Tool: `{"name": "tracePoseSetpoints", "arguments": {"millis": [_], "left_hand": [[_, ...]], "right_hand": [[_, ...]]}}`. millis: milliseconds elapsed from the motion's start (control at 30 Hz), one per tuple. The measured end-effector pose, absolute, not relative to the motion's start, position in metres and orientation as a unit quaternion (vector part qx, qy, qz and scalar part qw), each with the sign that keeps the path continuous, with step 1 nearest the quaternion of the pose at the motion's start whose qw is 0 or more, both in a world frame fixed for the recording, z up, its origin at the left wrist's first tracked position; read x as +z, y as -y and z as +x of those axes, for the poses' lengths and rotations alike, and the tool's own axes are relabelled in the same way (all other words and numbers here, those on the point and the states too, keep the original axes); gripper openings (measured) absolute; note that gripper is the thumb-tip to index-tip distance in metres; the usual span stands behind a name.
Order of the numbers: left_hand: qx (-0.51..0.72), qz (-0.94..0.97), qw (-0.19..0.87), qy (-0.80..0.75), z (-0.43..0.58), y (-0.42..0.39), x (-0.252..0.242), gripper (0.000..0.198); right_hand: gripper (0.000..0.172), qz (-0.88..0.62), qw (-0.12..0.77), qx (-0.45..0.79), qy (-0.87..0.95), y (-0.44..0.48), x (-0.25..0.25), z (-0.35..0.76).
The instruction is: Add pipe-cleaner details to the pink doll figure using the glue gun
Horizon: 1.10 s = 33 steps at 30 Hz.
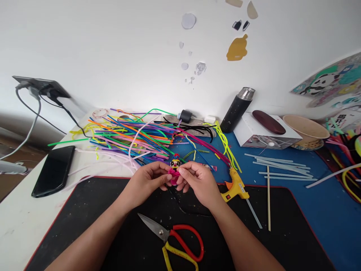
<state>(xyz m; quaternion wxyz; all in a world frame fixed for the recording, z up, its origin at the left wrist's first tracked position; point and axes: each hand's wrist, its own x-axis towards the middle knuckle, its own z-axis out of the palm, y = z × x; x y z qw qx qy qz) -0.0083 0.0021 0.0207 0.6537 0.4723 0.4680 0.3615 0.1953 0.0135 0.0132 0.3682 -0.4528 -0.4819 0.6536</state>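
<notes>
My left hand (150, 178) and my right hand (197, 180) meet above the black mat (84, 210). Both pinch a small pipe-cleaner figure (175, 169) with a pink body, a yellow and black face and a red and blue top. The fingers of both hands are closed on its pink lower part. A large heap of coloured pipe cleaners (132, 137) lies just behind the hands.
Red-handled scissors (176, 235) lie on the mat near me. A yellow glue gun (235, 186) sits right of my right hand, with glue sticks (279, 167) and a thin wooden stick (268, 199) beyond. A black phone (53, 169) lies left; a black flask (237, 109), a white box (263, 135) and a bowl (306, 130) stand at the back.
</notes>
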Motion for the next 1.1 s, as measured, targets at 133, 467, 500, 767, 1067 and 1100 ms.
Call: {"name": "tracePoseSetpoints", "arguments": {"millis": [133,467,500,767,1067,1100], "left_hand": [[0.375,0.462,0.649,-0.474,-0.009,-0.002,0.022,0.037],[0.414,0.461,0.637,-0.458,0.001,0.001,0.02,0.03],[0.416,0.461,0.635,-0.459,0.001,0.001,0.02,0.029],[0.443,0.47,0.598,-0.475,0.004,0.004,0.017,0.022],[0.458,0.456,0.587,-0.488,0.009,0.004,0.019,0.021],[0.457,0.453,0.591,-0.487,0.01,0.004,0.019,0.022]], "right_hand": [[0.038,-0.45,0.361,0.659,0.483,-0.013,0.013,0.195],[0.036,-0.442,0.351,0.669,0.484,-0.011,0.007,0.19],[0.036,-0.443,0.348,0.669,0.484,-0.011,0.007,0.19],[0.033,-0.449,0.346,0.669,0.481,-0.01,0.005,0.189],[0.03,-0.452,0.347,0.655,0.496,-0.009,0.002,0.188],[0.03,-0.453,0.348,0.651,0.501,-0.009,0.002,0.188]]}}
